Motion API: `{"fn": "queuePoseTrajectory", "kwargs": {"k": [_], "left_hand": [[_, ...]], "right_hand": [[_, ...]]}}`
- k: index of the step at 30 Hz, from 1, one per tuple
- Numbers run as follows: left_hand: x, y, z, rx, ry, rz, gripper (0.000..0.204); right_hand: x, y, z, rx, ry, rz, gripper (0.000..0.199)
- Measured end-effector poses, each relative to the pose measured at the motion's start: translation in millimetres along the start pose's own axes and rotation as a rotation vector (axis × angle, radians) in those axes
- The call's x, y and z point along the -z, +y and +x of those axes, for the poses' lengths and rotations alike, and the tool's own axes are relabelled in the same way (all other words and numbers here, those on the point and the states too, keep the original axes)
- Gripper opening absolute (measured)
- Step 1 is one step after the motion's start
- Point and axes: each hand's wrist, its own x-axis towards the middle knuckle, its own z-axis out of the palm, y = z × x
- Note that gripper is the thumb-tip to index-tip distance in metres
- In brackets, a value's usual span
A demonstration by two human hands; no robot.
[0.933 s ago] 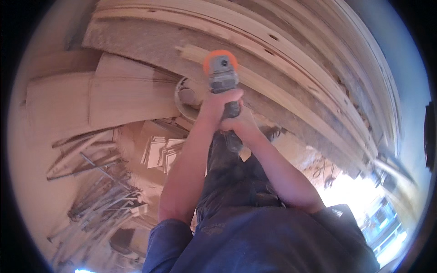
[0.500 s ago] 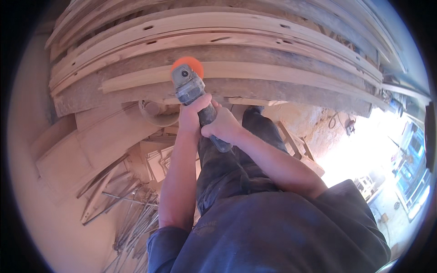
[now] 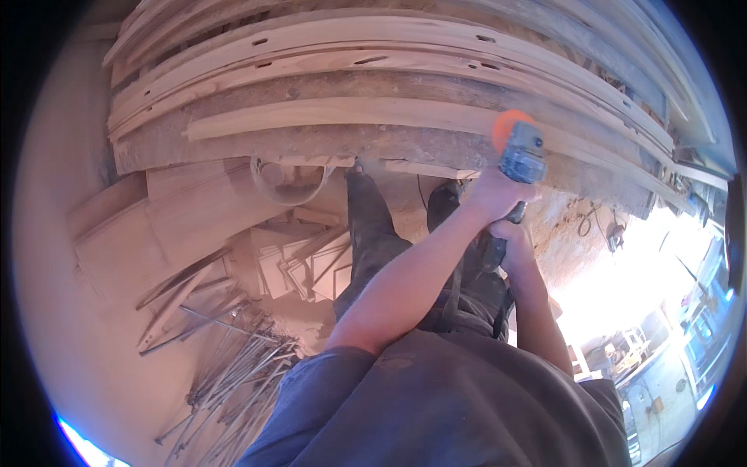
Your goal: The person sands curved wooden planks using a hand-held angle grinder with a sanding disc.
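Observation:
An angle grinder (image 3: 524,159) with an orange disc (image 3: 509,131) is in both my hands, right of the middle. Its disc meets the right part of a pale wooden strip (image 3: 334,110) lying along the bench's near edge; whether it touches is hard to tell. My left hand (image 3: 499,194) is wrapped round the body just behind the grinder's head. Farther back, my right hand (image 3: 512,240) grips the dark handle. The disc looks smeared, as if spinning.
Long slotted wooden boards (image 3: 311,61) lie across the dusty bench (image 3: 257,146). Below on the left are large panels (image 3: 179,191), thin frames (image 3: 303,268) and a heap of metal rods (image 3: 233,373). A cable and a small tool (image 3: 615,237) hang at right.
Both hands have carried the grinder to the right along the wooden strip, and my left arm now reaches across my body. The view has shifted slightly.

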Motion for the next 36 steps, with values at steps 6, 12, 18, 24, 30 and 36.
{"fn": "queuePoseTrajectory", "kwargs": {"k": [6,12,18,24,30,36], "left_hand": [[58,-17,-12,-0.043,0.036,-0.175,0.036],[188,3,-75,-0.091,0.157,-0.453,0.022],[323,-1,-122,-0.159,0.340,-0.618,0.023],[450,5,-164,-0.183,0.388,-0.789,0.025],[489,17,-176,-0.180,0.450,-0.775,0.023],[431,9,-155,-0.184,0.387,-0.703,0.025]], "right_hand": [[-60,15,7,0.013,-0.092,-0.113,0.032],[-193,29,22,-0.030,-0.201,-0.171,0.028],[-336,37,41,0.048,-0.353,-0.426,0.043],[-464,63,80,0.037,-0.504,-0.649,0.038],[-508,66,87,-0.009,-0.499,-0.638,0.049],[-451,46,62,-0.051,-0.454,-0.517,0.068]]}}
